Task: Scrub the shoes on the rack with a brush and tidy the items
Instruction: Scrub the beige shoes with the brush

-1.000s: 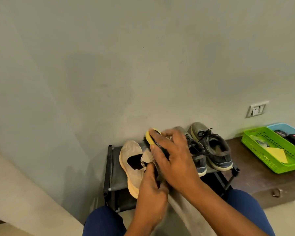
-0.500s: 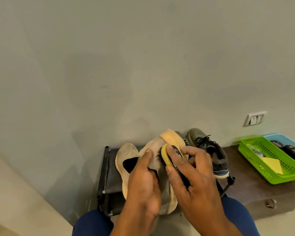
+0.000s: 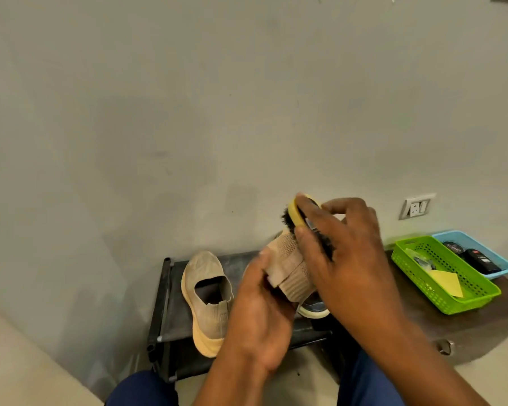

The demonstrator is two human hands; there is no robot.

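The beige knit shoe [image 3: 288,266] is held above the black rack [image 3: 170,300], heel collar toward the camera, long axis running up and away toward the wall. It is gripped from the left by the left hand [image 3: 261,315], fingers curled around its side. The brush [image 3: 298,216], yellow-backed with dark bristles, is gripped in the right hand [image 3: 343,253] and lies at the shoe's far upper end, bristles facing left; contact is judged likely but cannot be confirmed. The matching shoe [image 3: 207,297] rests on the rack. To the right, a green basket [image 3: 467,303] holds a yellow cloth [image 3: 446,284]; behind it, touching, a blue tray [image 3: 502,266] holds dark containers.
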